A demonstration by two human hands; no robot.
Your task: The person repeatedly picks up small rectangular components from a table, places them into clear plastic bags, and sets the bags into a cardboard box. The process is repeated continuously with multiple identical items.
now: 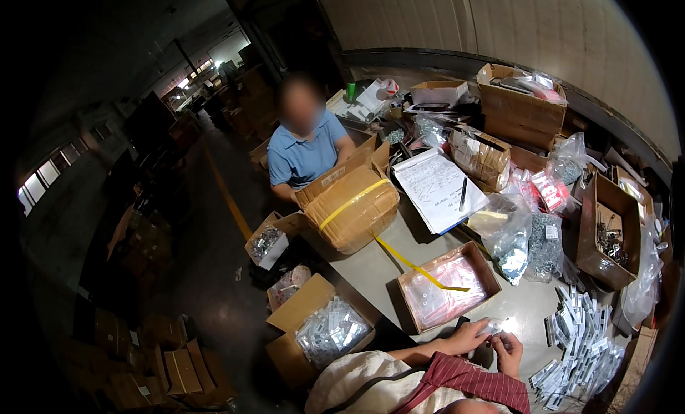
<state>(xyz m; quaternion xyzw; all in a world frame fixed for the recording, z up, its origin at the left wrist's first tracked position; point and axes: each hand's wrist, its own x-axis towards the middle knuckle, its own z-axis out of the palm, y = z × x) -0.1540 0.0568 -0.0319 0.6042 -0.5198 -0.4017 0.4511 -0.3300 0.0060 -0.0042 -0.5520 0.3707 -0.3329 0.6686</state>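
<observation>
My left hand [469,336] is closed at the table's near edge, its fingertips pinching what looks like a small clear plastic bag [492,328]. Beside it, my right hand [507,350] has its fingers curled in against the same bag; what lies between them is too small to make out. Just beyond my left hand stands a shallow cardboard box [492,284] of flat clear bags with pink print. A loose pile of silvery metal pieces [581,335] spreads over the table to the right of my right hand.
An open carton [285,320] of bagged metal parts stands left of the table. A taped carton [357,207] with a yellow strap [414,268] sits ahead, a person in blue [303,150] behind it. A clipboard [437,189], bags of screws [544,246] and a brown bin [606,232] crowd the far right.
</observation>
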